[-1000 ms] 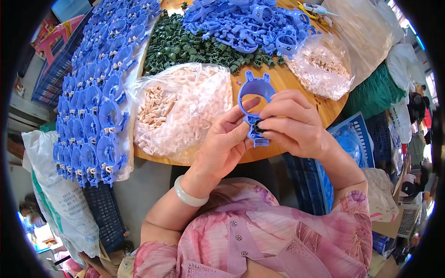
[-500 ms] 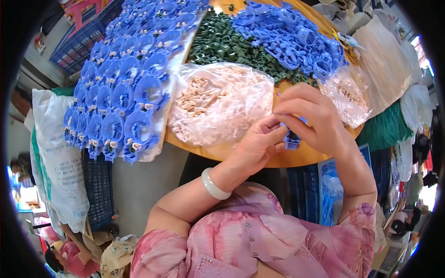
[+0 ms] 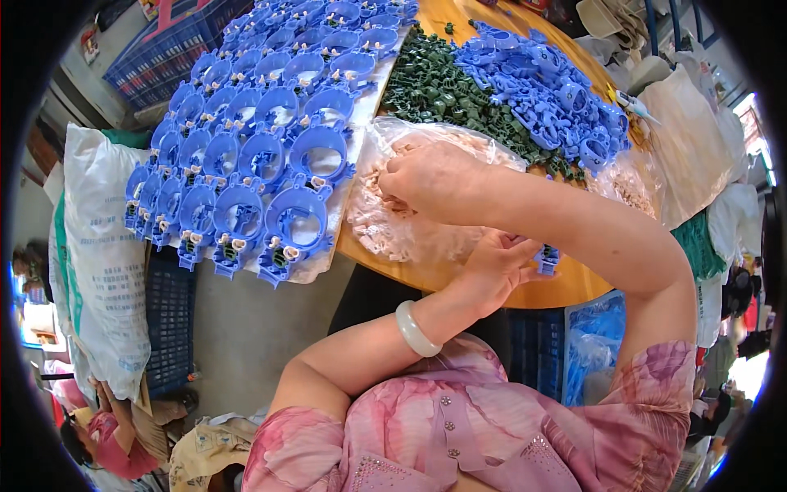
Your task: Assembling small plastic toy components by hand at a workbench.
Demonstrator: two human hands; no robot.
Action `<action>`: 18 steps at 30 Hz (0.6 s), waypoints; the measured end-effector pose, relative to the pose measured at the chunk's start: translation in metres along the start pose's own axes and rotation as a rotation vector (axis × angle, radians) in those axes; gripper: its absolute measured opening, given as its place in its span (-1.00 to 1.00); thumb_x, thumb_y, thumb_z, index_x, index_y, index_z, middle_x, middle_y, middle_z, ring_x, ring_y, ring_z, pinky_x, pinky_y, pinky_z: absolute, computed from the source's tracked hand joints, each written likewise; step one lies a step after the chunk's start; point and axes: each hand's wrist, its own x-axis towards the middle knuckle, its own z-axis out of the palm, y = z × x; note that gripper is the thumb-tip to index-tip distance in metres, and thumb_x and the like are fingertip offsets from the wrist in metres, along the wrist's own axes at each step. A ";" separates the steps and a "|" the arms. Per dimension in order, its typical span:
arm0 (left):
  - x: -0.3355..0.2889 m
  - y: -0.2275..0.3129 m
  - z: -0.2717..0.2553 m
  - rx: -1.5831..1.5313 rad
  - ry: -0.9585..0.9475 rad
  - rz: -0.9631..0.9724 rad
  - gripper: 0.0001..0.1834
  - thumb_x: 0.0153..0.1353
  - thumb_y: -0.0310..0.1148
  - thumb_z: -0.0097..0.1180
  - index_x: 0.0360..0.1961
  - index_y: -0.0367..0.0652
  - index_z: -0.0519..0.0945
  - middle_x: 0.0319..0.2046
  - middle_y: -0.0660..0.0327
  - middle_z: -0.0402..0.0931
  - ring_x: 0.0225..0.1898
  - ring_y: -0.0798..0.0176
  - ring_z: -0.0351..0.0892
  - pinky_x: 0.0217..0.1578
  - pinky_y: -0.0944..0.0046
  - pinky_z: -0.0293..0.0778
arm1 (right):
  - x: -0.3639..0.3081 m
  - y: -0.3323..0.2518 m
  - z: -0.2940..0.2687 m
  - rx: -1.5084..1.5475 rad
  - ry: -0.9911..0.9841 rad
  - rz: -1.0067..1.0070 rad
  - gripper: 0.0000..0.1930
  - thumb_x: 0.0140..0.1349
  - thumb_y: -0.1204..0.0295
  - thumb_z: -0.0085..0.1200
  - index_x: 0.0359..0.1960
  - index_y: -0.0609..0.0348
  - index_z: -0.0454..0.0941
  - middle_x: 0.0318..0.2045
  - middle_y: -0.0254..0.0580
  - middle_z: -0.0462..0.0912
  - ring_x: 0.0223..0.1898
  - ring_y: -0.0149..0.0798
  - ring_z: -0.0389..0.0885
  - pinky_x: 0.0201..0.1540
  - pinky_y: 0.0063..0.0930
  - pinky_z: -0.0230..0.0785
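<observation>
My left hand (image 3: 494,269), with a pale bangle at its wrist, is closed on a small blue plastic part (image 3: 547,259) just above the table's front edge. Most of that part is hidden by my fingers and my right forearm. Across it reaches my right hand (image 3: 438,182), down in the clear plastic bag (image 3: 500,153) of small beige plastic pieces (image 3: 369,215). The fingers there are curled together among the pieces; what they pinch, if anything, is hidden.
At left, a white board (image 3: 373,102) carries rows of blue ring-shaped assemblies (image 3: 297,221). Behind the bag lie a dark green heap of parts (image 3: 434,82) and a blue heap (image 3: 533,90). A second bag of beige pieces (image 3: 627,180) and a glue gun (image 3: 635,107) are at right.
My right hand has left the blue part and moved left into the bag of beige pieces. My left hand still holds the blue part. The whole view has shifted slightly.
</observation>
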 end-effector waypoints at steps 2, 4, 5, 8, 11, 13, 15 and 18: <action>0.001 0.001 0.000 0.002 -0.018 -0.009 -0.75 0.24 -0.41 0.03 -0.06 -0.17 0.46 -0.16 0.25 0.51 -0.16 0.27 0.55 -0.17 0.04 0.55 | -0.002 0.002 0.000 -0.041 -0.030 0.008 -0.86 0.02 0.41 0.07 -0.37 0.15 0.56 -0.32 -0.19 0.58 -0.16 -0.13 0.53 -0.17 -0.28 0.44; 0.003 0.000 0.002 0.003 -0.042 -0.030 -0.75 0.25 -0.41 0.02 -0.05 -0.18 0.45 -0.15 0.24 0.51 -0.15 0.26 0.55 -0.17 0.05 0.55 | -0.013 0.012 0.004 0.025 0.130 -0.036 -0.87 0.01 0.44 0.07 -0.38 0.16 0.55 -0.38 -0.18 0.60 -0.26 -0.13 0.57 -0.26 -0.27 0.45; 0.002 0.001 0.002 0.039 -0.017 -0.021 -0.74 0.26 -0.41 0.00 -0.03 -0.18 0.44 -0.14 0.23 0.51 -0.14 0.25 0.54 -0.16 0.06 0.54 | -0.018 0.013 0.000 0.168 0.206 -0.028 -0.87 0.00 0.46 0.07 -0.39 0.17 0.54 -0.42 -0.18 0.60 -0.33 -0.12 0.58 -0.31 -0.29 0.44; -0.003 0.006 0.006 0.060 -0.037 0.016 -0.67 0.29 -0.40 -0.07 0.06 -0.22 0.36 -0.09 0.17 0.47 -0.06 0.18 0.51 -0.10 0.08 0.49 | -0.049 0.018 -0.021 0.558 0.419 0.016 -0.90 0.00 0.53 0.09 -0.41 0.20 0.51 -0.54 -0.19 0.58 -0.52 -0.23 0.57 -0.44 -0.44 0.41; -0.005 0.006 0.005 0.045 -0.055 0.017 -0.64 0.30 -0.39 -0.08 0.10 -0.23 0.31 -0.04 0.13 0.44 -0.01 0.14 0.49 -0.08 0.08 0.47 | -0.089 0.017 -0.027 0.803 0.517 0.160 -0.91 0.04 0.53 0.13 -0.40 0.21 0.51 -0.55 -0.28 0.56 -0.50 -0.46 0.52 -0.42 -0.59 0.38; -0.003 0.008 0.006 0.048 -0.041 0.021 -0.62 0.27 -0.42 -0.04 0.11 -0.17 0.32 -0.05 0.21 0.43 -0.03 0.19 0.49 -0.09 0.07 0.46 | -0.120 0.016 -0.026 0.922 0.505 0.302 -0.93 0.09 0.56 0.15 -0.40 0.25 0.52 -0.52 -0.35 0.54 -0.46 -0.55 0.51 -0.41 -0.68 0.35; -0.004 0.004 0.004 0.033 -0.037 0.008 -0.60 0.26 -0.40 -0.02 0.12 -0.18 0.30 -0.03 0.18 0.42 -0.04 0.18 0.50 -0.08 0.08 0.47 | -0.151 0.010 -0.021 0.924 0.540 0.344 -0.93 0.08 0.57 0.15 -0.41 0.28 0.53 -0.51 -0.34 0.55 -0.45 -0.54 0.53 -0.41 -0.67 0.36; -0.006 0.006 0.008 0.023 -0.072 0.036 -0.50 0.24 -0.43 0.00 0.19 -0.21 0.22 0.01 0.11 0.40 -0.01 0.12 0.49 -0.07 0.10 0.49 | -0.181 0.007 -0.008 0.765 0.633 0.294 -0.93 0.04 0.63 0.16 -0.41 0.28 0.55 -0.47 -0.25 0.58 -0.41 -0.39 0.58 -0.39 -0.58 0.39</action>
